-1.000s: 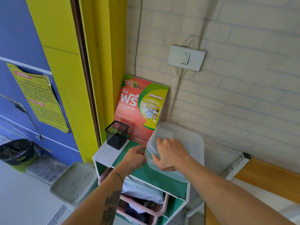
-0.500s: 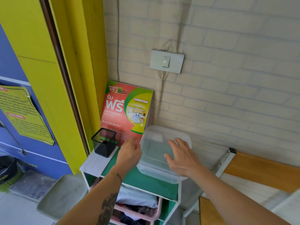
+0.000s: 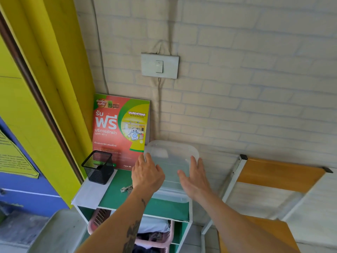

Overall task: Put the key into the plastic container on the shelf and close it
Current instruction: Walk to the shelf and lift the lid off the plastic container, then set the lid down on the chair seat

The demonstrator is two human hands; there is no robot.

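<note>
The left hand (image 3: pixel 145 175) rests its spread fingers (image 3: pixel 142 160) on the left edge of the clear plastic container (image 3: pixel 171 157). The right hand (image 3: pixel 195 177) lies flat and open on its lid, gripping nothing. The key (image 3: pixel 126 188) lies on the green shelf (image 3: pixel 116 196), just behind the left fingers, beside the wrist.

Left hand (image 3: pixel 146 177): palm down, fingers curled, far of a tattooed forearm reaching in from near left.
Right hand (image 3: pixel 196 177): open, fingers straight and spread, palm facing left, holding nothing.
Spacing: hands apart.
</note>
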